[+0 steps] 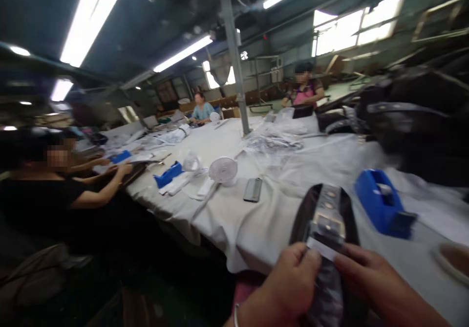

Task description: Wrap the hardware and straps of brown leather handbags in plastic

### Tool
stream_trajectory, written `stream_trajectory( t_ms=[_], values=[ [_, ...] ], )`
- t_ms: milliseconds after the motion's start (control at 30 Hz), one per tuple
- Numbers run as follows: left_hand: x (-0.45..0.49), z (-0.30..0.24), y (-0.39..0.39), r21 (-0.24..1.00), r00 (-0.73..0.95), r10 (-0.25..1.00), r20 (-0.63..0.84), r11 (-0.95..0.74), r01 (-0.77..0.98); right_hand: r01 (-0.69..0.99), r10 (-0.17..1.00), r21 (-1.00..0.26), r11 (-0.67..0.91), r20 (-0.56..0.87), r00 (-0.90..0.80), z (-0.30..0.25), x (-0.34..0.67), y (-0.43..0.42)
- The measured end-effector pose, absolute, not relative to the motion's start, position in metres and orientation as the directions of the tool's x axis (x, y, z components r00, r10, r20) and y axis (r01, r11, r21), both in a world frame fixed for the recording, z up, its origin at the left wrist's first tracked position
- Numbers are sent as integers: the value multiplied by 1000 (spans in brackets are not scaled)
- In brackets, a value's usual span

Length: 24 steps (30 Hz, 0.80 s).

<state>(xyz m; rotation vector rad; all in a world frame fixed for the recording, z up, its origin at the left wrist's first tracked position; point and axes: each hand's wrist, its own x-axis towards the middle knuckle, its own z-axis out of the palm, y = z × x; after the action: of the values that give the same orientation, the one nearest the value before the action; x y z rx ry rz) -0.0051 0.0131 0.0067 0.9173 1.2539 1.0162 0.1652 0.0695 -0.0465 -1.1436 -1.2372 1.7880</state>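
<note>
My left hand [289, 283] and my right hand [370, 273] are both closed on a black belt [328, 214] with a metal buckle, near the table's front edge. A small white tag [321, 249] lies across the belt between my thumbs. The belt's lower part is wrapped in clear plastic and runs down between my hands. A bracelet shows on my left wrist.
A blue tape dispenser [383, 202] stands right of the belt. On the white-covered table [256, 229] lie a phone [252, 190], a small white fan [222, 170], another blue dispenser [167, 174] and plastic-wrapped goods. Black bags [410, 117] pile at the right. Three other people sit around the table; a pole [234, 58] rises mid-table.
</note>
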Motion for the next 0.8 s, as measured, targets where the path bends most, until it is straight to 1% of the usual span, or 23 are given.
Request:
stream_trajectory(
  t_ms=[33,133,200,300,433,500,600,667,733,800],
  values=[
    [-4,7,17,947,39,955,-292,295,-131,-98,855,-925,-368,-295,-426,-45,167,68],
    [-3,5,24,912,97,929,-357,369,-180,-231,829,-874,-427,-276,-487,-40,168,72],
    [-3,3,25,889,120,910,-396,413,-199,-283,830,-861,-423,-242,-503,-36,170,75],
    [-4,6,21,877,135,901,-411,432,-213,-320,833,-865,-387,-178,-524,-27,175,71],
    [-5,13,20,863,217,894,-392,439,-251,-245,860,-920,-307,-157,-486,-12,175,66],
    [-3,15,23,862,215,894,-393,440,-253,-195,870,-940,-279,-162,-467,-6,172,65],
    [1,16,29,905,117,912,-394,407,-125,-117,887,-969,-218,-147,-437,-2,168,63],
    [3,15,32,933,65,932,-357,359,-24,-55,894,-984,-170,-131,-428,-1,169,62],
    [2,14,33,947,56,945,-322,321,33,-22,888,-990,-138,-114,-445,-2,173,61],
    [-4,14,32,953,69,954,-290,282,106,-3,901,-994,-110,-99,-423,-6,181,62]
  ],
)
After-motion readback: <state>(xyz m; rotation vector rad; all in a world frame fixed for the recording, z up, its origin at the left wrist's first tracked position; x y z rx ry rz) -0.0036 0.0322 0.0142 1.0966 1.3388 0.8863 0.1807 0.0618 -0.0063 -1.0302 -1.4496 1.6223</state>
